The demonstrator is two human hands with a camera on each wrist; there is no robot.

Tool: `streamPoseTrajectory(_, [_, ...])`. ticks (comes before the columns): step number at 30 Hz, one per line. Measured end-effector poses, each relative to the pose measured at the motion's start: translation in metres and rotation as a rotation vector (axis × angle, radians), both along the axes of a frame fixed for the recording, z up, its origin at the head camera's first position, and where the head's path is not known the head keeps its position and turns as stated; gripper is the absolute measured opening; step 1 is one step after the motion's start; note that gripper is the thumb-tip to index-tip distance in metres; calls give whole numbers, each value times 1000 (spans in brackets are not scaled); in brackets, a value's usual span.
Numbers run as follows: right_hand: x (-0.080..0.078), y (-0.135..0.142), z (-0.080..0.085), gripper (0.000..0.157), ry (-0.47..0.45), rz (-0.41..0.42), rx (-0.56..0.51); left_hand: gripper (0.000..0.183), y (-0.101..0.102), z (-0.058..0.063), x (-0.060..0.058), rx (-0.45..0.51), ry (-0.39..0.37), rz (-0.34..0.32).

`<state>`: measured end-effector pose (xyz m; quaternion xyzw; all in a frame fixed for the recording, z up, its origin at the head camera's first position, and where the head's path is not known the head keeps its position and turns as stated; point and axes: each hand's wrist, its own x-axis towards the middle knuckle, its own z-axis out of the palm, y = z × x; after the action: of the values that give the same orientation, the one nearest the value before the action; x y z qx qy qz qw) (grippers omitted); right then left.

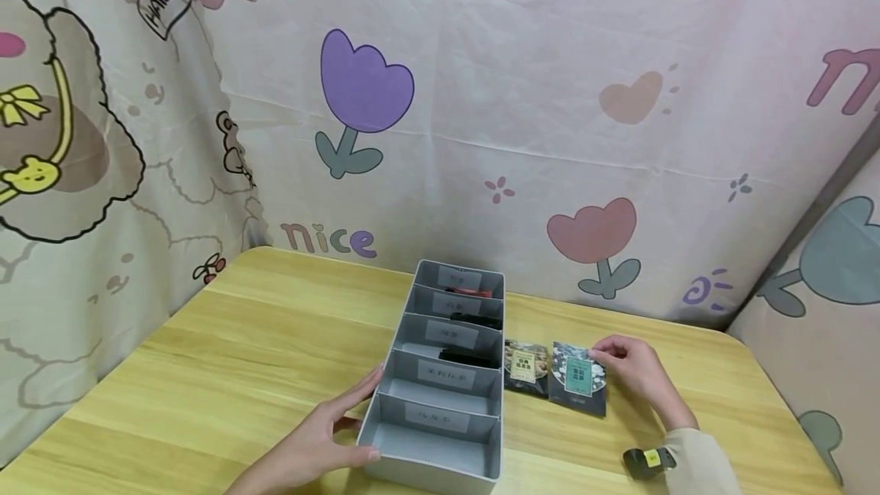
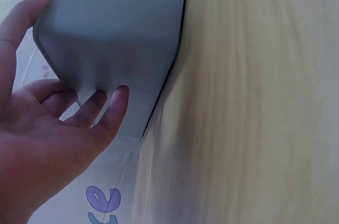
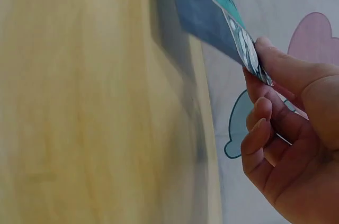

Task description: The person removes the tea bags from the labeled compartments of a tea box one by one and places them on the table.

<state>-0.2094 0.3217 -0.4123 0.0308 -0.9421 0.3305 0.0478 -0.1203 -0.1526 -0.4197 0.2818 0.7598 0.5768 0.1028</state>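
Observation:
My right hand (image 1: 639, 369) pinches the upper right corner of a dark tea packet (image 1: 577, 396) with a green label, between thumb and fingertips. In the right wrist view, that packet (image 3: 206, 17) tilts over the table, with the other fingers curled loosely below. A second tea packet (image 1: 525, 384) with a yellowish label lies between it and a grey divided box (image 1: 426, 470). Fingers spread, my left hand (image 1: 323, 434) rests against the box's near left corner. The left wrist view shows its fingertips (image 2: 121, 97) on the box's side wall and the thumb at the rim.
Paper labels mark the box's compartments. A red packet (image 1: 474, 293) lies in the farthest one, black packets (image 1: 474, 320) in the two after it; the nearest two show bare floors. A black strap with a yellow tag (image 1: 651, 458) is by the right cuff. A printed curtain (image 1: 481, 98) hangs behind the table.

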Motion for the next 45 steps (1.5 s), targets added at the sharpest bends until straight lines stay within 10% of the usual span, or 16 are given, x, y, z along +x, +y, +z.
streamPoseTrajectory(17, [2,2,-1,40,60,12,54,80,-1,2,1,-18,-28,-9])
streamPoseTrajectory(45, [10,-26,14,26,85,82,18,80,-1,1,0,-5,-13,-18])
